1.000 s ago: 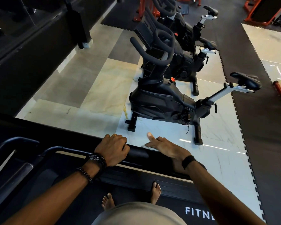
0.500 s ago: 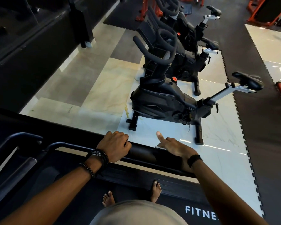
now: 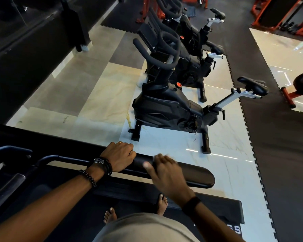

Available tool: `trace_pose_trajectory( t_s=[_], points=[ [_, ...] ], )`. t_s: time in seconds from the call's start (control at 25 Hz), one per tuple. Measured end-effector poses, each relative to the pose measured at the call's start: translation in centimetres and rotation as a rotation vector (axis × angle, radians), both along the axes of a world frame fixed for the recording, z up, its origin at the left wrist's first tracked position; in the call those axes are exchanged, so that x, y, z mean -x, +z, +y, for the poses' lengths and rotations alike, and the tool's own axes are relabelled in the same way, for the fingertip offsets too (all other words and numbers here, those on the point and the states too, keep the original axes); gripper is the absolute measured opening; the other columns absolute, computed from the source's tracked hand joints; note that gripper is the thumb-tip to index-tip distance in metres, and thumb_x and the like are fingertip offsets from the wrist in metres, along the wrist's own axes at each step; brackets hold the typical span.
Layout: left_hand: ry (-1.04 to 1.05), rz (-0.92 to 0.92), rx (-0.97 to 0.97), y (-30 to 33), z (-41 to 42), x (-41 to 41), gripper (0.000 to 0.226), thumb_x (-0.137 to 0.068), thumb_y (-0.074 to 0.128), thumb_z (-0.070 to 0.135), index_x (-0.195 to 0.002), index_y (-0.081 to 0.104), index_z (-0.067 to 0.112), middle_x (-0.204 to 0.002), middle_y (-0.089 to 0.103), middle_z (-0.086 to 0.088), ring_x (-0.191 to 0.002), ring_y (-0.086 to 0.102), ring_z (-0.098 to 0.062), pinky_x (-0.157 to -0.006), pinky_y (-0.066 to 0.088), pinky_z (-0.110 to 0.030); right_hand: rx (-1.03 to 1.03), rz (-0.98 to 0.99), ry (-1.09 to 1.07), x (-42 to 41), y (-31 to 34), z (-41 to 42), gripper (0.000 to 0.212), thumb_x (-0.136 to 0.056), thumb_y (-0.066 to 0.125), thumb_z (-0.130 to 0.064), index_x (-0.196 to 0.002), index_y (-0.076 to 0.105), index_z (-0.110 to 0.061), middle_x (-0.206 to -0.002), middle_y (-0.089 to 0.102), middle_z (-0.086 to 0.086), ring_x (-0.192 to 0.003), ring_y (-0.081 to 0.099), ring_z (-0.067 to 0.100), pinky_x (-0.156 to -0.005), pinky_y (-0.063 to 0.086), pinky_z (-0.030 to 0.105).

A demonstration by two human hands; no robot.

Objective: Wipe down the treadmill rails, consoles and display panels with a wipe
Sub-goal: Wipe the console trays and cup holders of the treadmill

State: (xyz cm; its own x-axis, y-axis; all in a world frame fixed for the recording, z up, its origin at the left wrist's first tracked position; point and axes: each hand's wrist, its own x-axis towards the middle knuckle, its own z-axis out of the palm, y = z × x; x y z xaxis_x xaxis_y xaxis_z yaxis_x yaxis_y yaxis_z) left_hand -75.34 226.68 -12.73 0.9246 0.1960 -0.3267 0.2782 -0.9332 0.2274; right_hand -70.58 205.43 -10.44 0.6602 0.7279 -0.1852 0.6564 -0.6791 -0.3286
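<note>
The treadmill's black padded side rail (image 3: pixel 198 178) runs across the lower middle of the head view. My left hand (image 3: pixel 120 157) grips it from above, fingers curled over the top, with dark bracelets on the wrist. My right hand (image 3: pixel 164 173) lies on the same rail just to the right of the left hand, blurred by motion, thumb spread toward the left hand. No wipe shows; anything under the right palm is hidden. My bare feet (image 3: pixel 162 202) stand on the treadmill deck (image 3: pixel 220 211) below the rail.
A black exercise bike (image 3: pixel 166 109) stands on the pale tiled floor just beyond the rail, with a second bike (image 3: pixel 187 41) behind it. Dark rubber matting (image 3: pixel 278 137) lies to the right. Orange gym frames (image 3: pixel 278 16) stand at the back. A dark wall (image 3: pixel 24 49) runs along the left.
My right hand has slid left along the rail, from near its free end to close beside my left hand. The left hand has kept its grip in place.
</note>
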Motion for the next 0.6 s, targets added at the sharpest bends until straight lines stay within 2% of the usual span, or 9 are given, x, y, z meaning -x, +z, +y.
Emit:
trace_pose_trajectory(
  t_s=[0.08, 0.12, 0.2, 0.28, 0.4, 0.48, 0.52, 0.56, 0.6],
  points=[
    [-0.002, 0.002, 0.011, 0.0, -0.2, -0.1, 0.025, -0.101, 0.033, 0.031, -0.094, 0.054, 0.018, -0.096, 0.062, -0.001, -0.091, 0.054, -0.022, -0.086, 0.039, -0.039, 0.069, 0.022, 0.089, 2.0, -0.2, 2.0, 0.094, -0.096, 0.003, -0.075, -0.143, 0.047, -0.006, -0.148, 0.048, 0.015, -0.139, 0.043, 0.034, -0.120, 0.024, 0.042],
    [0.006, -0.006, 0.015, 0.0, -0.3, -0.1, 0.026, -0.101, 0.033, 0.031, -0.094, 0.054, 0.018, -0.096, 0.062, -0.001, -0.090, 0.053, -0.022, -0.084, 0.038, -0.038, 0.070, -0.038, 0.159, 2.5, -0.2, 1.3, 0.094, -0.097, 0.004, -0.075, -0.148, 0.045, -0.006, -0.155, 0.043, 0.015, -0.144, 0.039, 0.033, -0.121, 0.023, 0.043],
    [0.012, -0.012, 0.020, 0.1, -0.3, 0.0, 0.026, -0.101, 0.033, 0.031, -0.092, 0.054, 0.018, -0.095, 0.062, -0.001, -0.088, 0.053, -0.021, -0.084, 0.037, -0.037, 0.055, -0.187, 0.211, 2.4, -0.1, -2.4, 0.082, -0.102, 0.015, -0.069, -0.143, 0.054, -0.010, -0.149, 0.051, 0.011, -0.137, 0.050, 0.027, -0.111, 0.043, 0.046],
    [0.017, -0.012, 0.028, 0.0, -0.2, 0.1, 0.027, -0.101, 0.033, 0.030, -0.092, 0.054, 0.017, -0.095, 0.062, -0.001, -0.088, 0.054, -0.021, -0.084, 0.038, -0.037, 0.054, -0.235, 0.138, 0.9, -0.4, -4.8, 0.077, -0.104, 0.017, -0.065, -0.138, 0.059, -0.011, -0.143, 0.058, 0.010, -0.131, 0.056, 0.028, -0.105, 0.050, 0.046],
    [0.005, -0.005, 0.011, 0.1, -0.2, 0.0, 0.027, -0.101, 0.033, 0.031, -0.093, 0.054, 0.016, -0.096, 0.062, -0.002, -0.088, 0.053, -0.022, -0.082, 0.037, -0.038, 0.117, -0.062, -0.018, 0.3, 0.1, -0.6, 0.085, -0.100, 0.010, -0.072, -0.131, 0.057, -0.008, -0.131, 0.061, 0.011, -0.124, 0.055, 0.031, -0.112, 0.041, 0.046],
    [0.008, -0.008, 0.014, 0.2, -0.3, -0.1, 0.027, -0.100, 0.033, 0.031, -0.091, 0.053, 0.016, -0.094, 0.062, -0.002, -0.084, 0.049, -0.021, -0.078, 0.034, -0.037, 0.125, 0.008, 0.067, 1.8, 0.2, 1.9, 0.097, -0.094, 0.004, -0.078, -0.143, 0.046, -0.005, -0.148, 0.048, 0.016, -0.139, 0.041, 0.034, -0.122, 0.026, 0.048],
    [0.012, -0.015, 0.017, 0.2, -0.4, -0.1, 0.026, -0.100, 0.034, 0.030, -0.089, 0.053, 0.016, -0.093, 0.062, -0.002, -0.082, 0.048, -0.021, -0.077, 0.032, -0.037, 0.121, -0.004, 0.137, 2.5, 0.3, 1.5, 0.100, -0.093, 0.003, -0.079, -0.150, 0.040, -0.005, -0.157, 0.038, 0.016, -0.147, 0.034, 0.033, -0.125, 0.019, 0.047],
    [0.012, -0.022, 0.018, 0.3, -0.4, -0.2, 0.026, -0.100, 0.034, 0.030, -0.088, 0.052, 0.016, -0.092, 0.062, -0.002, -0.081, 0.047, -0.020, -0.076, 0.032, -0.036, 0.104, -0.092, 0.190, 2.8, 0.6, 0.0, 0.096, -0.095, 0.005, -0.077, -0.150, 0.043, -0.008, -0.158, 0.038, 0.013, -0.147, 0.035, 0.030, -0.123, 0.019, 0.046],
    [0.014, -0.024, 0.021, 0.3, -0.4, -0.2, 0.026, -0.100, 0.034, 0.029, -0.087, 0.052, 0.016, -0.091, 0.061, -0.002, -0.080, 0.047, -0.020, -0.076, 0.031, -0.036, 0.099, -0.181, 0.201, 2.6, 0.6, -2.2, 0.089, -0.099, 0.009, -0.073, -0.145, 0.051, -0.010, -0.153, 0.045, 0.011, -0.142, 0.044, 0.027, -0.117, 0.026, 0.044]
  ],
)
